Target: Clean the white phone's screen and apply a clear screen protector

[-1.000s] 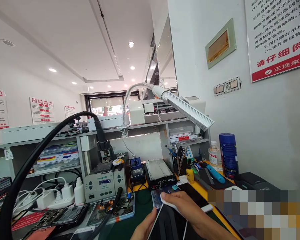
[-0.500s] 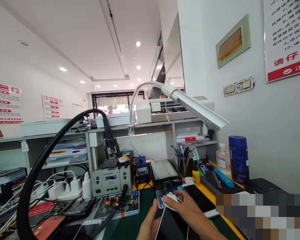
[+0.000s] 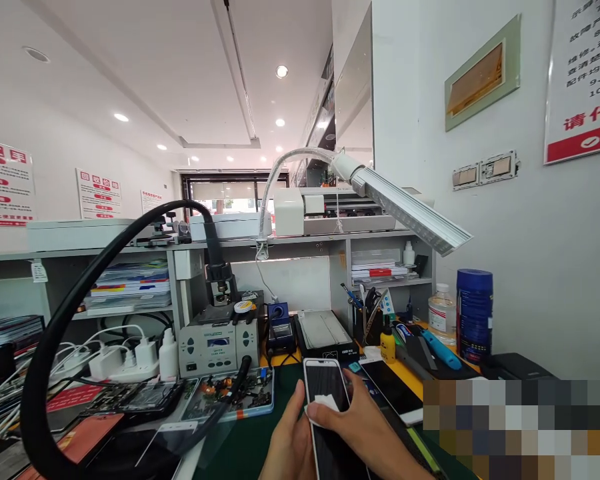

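Seemed best to press lightly and evenly through the white wipe [image 3: 326, 401], and to back the white phone [image 3: 331, 452] firmly; held the phone low in view over the green mat [image 3: 250, 437], tilted face up. Closed the left hand [image 3: 293, 433] along the phone's left edge; pinned the wipe with the right hand [image 3: 367, 421], curled around the opposite edge.

Glossy and glass-like across the phone [image 3: 332, 448], smooth around its white rim [image 3: 321, 363]. Matt, like thin cloth or paper, at the white scrap [image 3: 326, 401]. Ribbed and metallic along the lamp [image 3: 411, 208]; matt and plastic-looking on the grey control unit [image 3: 215, 360].
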`<state>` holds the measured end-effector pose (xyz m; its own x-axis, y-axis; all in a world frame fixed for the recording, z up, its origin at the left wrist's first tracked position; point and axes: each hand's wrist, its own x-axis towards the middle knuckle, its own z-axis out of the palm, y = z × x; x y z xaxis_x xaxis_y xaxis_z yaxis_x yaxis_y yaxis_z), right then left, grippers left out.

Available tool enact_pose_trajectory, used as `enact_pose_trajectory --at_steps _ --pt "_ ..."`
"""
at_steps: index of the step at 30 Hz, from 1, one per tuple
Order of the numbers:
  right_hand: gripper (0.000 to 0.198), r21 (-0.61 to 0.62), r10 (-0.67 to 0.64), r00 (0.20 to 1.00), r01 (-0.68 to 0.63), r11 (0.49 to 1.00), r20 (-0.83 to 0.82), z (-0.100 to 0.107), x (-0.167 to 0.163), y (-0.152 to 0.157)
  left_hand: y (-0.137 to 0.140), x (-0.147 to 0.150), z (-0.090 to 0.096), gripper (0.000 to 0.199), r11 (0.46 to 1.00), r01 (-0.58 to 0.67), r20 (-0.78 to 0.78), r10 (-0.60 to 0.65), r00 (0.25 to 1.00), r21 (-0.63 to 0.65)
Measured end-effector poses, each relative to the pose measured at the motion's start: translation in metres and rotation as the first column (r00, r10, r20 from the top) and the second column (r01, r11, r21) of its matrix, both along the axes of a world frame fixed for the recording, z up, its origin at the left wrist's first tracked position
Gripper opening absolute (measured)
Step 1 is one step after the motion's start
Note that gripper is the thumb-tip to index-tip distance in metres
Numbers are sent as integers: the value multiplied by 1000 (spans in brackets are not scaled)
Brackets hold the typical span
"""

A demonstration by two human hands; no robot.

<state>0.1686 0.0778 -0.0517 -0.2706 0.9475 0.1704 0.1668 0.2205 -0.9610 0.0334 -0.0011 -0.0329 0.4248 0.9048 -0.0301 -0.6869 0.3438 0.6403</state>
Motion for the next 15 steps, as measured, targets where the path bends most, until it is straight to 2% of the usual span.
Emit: enact_pose_trajectory --at_steps 4,7,10,15 --pt "97 40 131 986 -135 990 104 -1 1 -9 1 -1 4 77 992 -127 114 127 985 -9" --pt "81 61 229 955 -244 968 189 3 2 -17 -2 -5 11 73 973 -231 144 230 962 -8" --pt "63 75 222 938 -250 965 267 5 1 -22 -7 -9 18 69 953 -303 174 294 940 24" --pt "46 49 206 928 -232 971 310 12 0 -25 -11 -9 23 66 948 -319 205 309 929 17"
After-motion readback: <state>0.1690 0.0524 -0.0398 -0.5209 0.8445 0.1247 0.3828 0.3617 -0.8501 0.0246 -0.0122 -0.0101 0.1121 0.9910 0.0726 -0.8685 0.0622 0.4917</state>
